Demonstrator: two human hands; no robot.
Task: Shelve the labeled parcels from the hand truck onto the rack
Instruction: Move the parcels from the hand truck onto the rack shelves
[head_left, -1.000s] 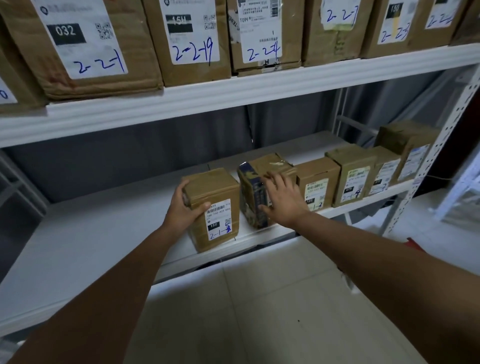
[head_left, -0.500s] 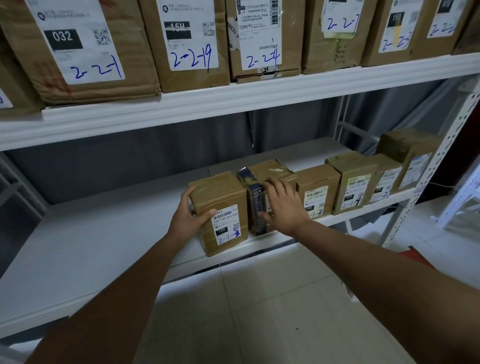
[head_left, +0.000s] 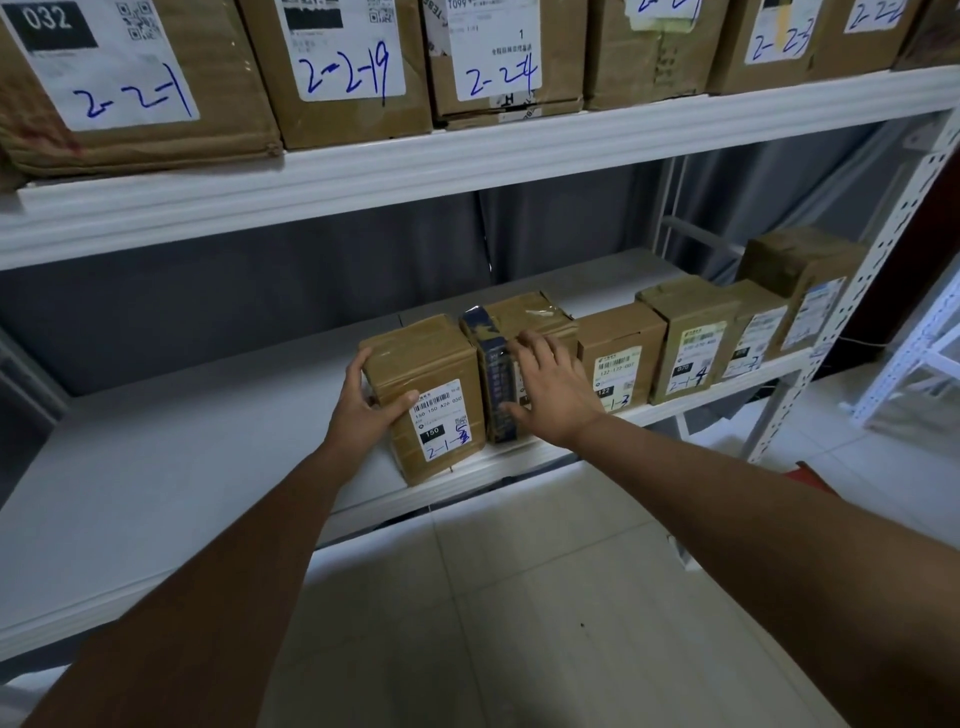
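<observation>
The left hand (head_left: 370, 410) grips the left front corner of a brown taped cardboard parcel with a white label marked in blue pen (head_left: 427, 395), fingers curled round its left side and thumb across its front face. The right hand (head_left: 548, 387), fingers straight and slightly spread, rests flat against the front of a neighbouring brown parcel edged with dark blue tape (head_left: 511, 338), just to the right. Both parcels stand upright at the front edge of the lower white shelf board of the metal rack (head_left: 171, 467), their labelled faces turned outward; their adjacent sides appear to touch or nearly touch. The gripped parcel lies directly ahead of the left hand, the nearer of the two, and its bottom front corner slightly overhangs the shelf lip. Any remaining move is therefore probably a short push backward and rightward, closing the row that continues with four further labelled brown parcels (head_left: 691, 343) toward the perforated white upright (head_left: 852, 322). Larger labelled cartons (head_left: 343, 73) occupy the upper shelf.
</observation>
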